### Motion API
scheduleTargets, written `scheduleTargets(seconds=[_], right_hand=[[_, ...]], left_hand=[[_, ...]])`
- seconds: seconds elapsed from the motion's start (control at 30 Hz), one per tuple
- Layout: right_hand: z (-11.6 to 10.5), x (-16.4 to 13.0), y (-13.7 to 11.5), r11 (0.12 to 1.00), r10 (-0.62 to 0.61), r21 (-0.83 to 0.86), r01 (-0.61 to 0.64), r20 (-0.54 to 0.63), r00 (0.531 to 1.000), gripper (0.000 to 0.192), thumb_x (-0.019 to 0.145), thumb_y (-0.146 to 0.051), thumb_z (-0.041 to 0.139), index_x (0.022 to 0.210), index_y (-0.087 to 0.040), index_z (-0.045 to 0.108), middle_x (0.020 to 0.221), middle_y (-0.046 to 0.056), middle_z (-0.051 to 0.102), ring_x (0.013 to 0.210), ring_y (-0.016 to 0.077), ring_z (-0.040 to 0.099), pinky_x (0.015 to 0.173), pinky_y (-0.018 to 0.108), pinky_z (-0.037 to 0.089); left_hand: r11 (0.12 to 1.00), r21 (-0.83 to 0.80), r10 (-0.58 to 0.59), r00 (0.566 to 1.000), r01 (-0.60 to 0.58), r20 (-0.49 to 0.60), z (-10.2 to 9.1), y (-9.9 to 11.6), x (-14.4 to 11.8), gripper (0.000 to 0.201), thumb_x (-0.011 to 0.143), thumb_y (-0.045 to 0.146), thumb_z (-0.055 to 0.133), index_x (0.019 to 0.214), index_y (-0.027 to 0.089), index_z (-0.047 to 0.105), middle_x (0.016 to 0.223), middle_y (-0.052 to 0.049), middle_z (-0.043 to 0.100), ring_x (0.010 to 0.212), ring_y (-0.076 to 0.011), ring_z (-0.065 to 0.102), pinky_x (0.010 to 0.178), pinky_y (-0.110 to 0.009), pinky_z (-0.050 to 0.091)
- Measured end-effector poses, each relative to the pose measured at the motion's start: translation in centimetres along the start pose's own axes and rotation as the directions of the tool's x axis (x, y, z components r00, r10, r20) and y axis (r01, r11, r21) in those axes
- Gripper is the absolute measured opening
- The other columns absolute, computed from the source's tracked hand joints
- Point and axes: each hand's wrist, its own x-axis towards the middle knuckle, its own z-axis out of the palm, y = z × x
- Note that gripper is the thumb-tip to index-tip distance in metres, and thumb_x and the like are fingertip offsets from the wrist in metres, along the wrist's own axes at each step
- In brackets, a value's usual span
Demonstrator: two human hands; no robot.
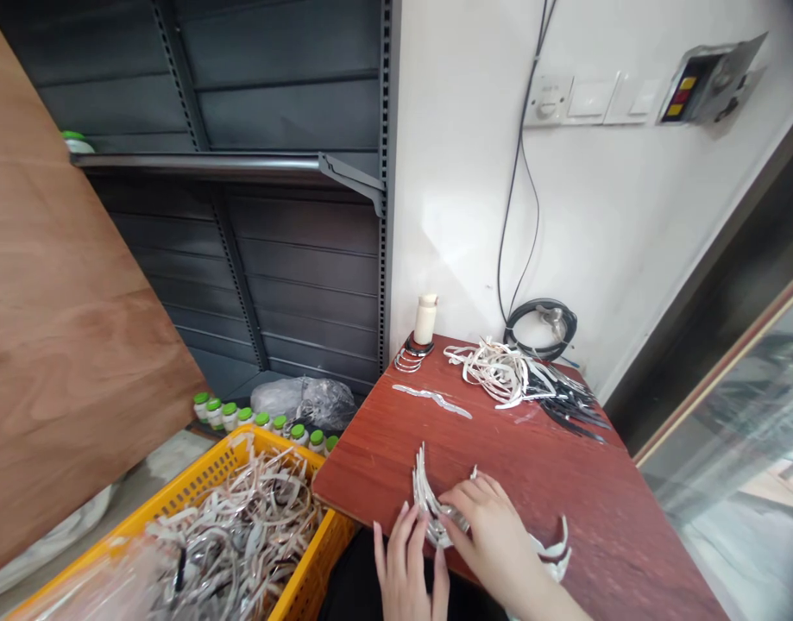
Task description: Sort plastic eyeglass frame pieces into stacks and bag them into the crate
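On the red-brown table [370, 448], near its front edge, stands a small bundle of thin, curved white strips [423, 487], possibly headbands. My right hand [490, 526] bends over the bundle's right side, its thumb and fingers closed around part of it. At the bundle's lower left is my left hand [409, 565], fingers stretched and apart, fingertips close to or touching the strips. More white curved strips [555, 552] lie beside my right forearm, partly hidden by it.
A yellow crate [195, 483] full of tangled strips stands left of the table. At the table's back lie a heap of white strips [500, 371], black strips [564, 401], a coiled black cable [531, 349] and a cream cylinder [425, 319]. Green-capped jars [229, 416] line the shelf bottom.
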Motion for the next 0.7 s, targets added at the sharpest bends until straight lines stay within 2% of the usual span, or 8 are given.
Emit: scheduleTargets(seconds=[0.1,0.23,0.37,0.53,0.57,0.63,0.7], right_hand=[[1.5,-1.0,-0.5,1.000,-0.001,0.007,0.002,-0.127,0.992,0.028,0.082,-0.015,0.067,0.106,-0.029,0.065,0.101,-0.001,0.069,0.097,0.0232,0.060,0.105,0.046,0.035],[3.8,-2.0,-0.4,0.997,-0.082,-0.032,0.076,-0.258,0.963,0.027,0.087,-0.015,0.059,0.110,-0.029,0.063,0.099,-0.002,0.069,0.096,0.0234,0.060,0.105,0.049,0.034],[4.8,-2.6,0.1,0.985,-0.156,-0.109,0.132,-0.255,0.954,0.030,0.091,-0.014,0.051,0.117,-0.029,0.059,0.098,-0.001,0.068,0.094,0.0225,0.061,0.107,0.050,0.032],[4.9,-2.7,0.1,0.984,-0.145,-0.139,0.109,-0.285,0.948,0.022,0.096,-0.019,0.045,0.111,-0.027,0.060,0.098,0.001,0.067,0.096,0.0221,0.062,0.104,0.047,0.039],[4.9,-2.7,0.1,0.984,-0.144,-0.141,0.106,-0.293,0.945,0.021,0.097,-0.021,0.044,0.109,-0.027,0.060,0.099,0.002,0.067,0.096,0.0221,0.062,0.103,0.047,0.039],[4.9,-2.9,0.3,0.983,-0.146,-0.151,0.106,-0.287,0.947,0.020,0.099,-0.025,0.043,0.108,-0.028,0.061,0.102,0.002,0.068,0.099,0.0225,0.063,0.103,0.046,0.040],[5.0,-3.1,0.8,0.977,-0.166,-0.178,0.120,-0.273,0.948,0.021,0.099,-0.030,0.045,0.113,-0.027,0.061,0.110,0.004,0.068,0.106,0.0245,0.062,0.105,0.048,0.038]], left_hand=[[1.000,-0.014,-0.015,1.000,0.016,0.022,0.1,-0.1,-0.1,0.038,0.092,0.024,0.048,0.129,0.017,0.053,0.123,-0.009,0.067,0.126,-0.0196,0.056,0.123,-0.043,0.013],[1.000,0.001,-0.009,0.999,0.009,0.036,0.0,-0.4,-0.3,0.037,0.093,0.020,0.044,0.129,0.017,0.053,0.123,-0.008,0.067,0.122,-0.0174,0.058,0.123,-0.042,0.011],[0.998,0.047,0.044,0.997,-0.047,0.062,-0.3,-0.7,0.0,0.040,0.092,0.019,0.044,0.130,0.015,0.052,0.123,-0.009,0.067,0.120,-0.0158,0.059,0.124,-0.039,0.008],[0.994,0.062,0.089,0.991,-0.095,0.098,-1.3,-0.4,0.8,0.042,0.090,0.017,0.045,0.132,0.015,0.051,0.126,-0.006,0.067,0.123,-0.0137,0.057,0.124,-0.036,0.004],[0.994,0.051,0.095,0.989,-0.101,0.112,-1.9,-0.6,0.9,0.042,0.091,0.019,0.046,0.133,0.015,0.051,0.127,-0.006,0.066,0.126,-0.0134,0.055,0.124,-0.034,0.007],[0.995,0.030,0.089,0.984,-0.095,0.151,-3.7,-1.6,0.7,0.043,0.092,0.023,0.047,0.135,0.017,0.049,0.131,-0.006,0.064,0.129,-0.0137,0.052,0.121,-0.033,0.023],[0.998,0.057,0.025,0.977,-0.038,0.210,-6.2,-3.9,-0.1,0.042,0.093,0.027,0.047,0.135,0.021,0.049,0.135,-0.006,0.061,0.131,-0.0152,0.051,0.113,-0.033,0.039]])
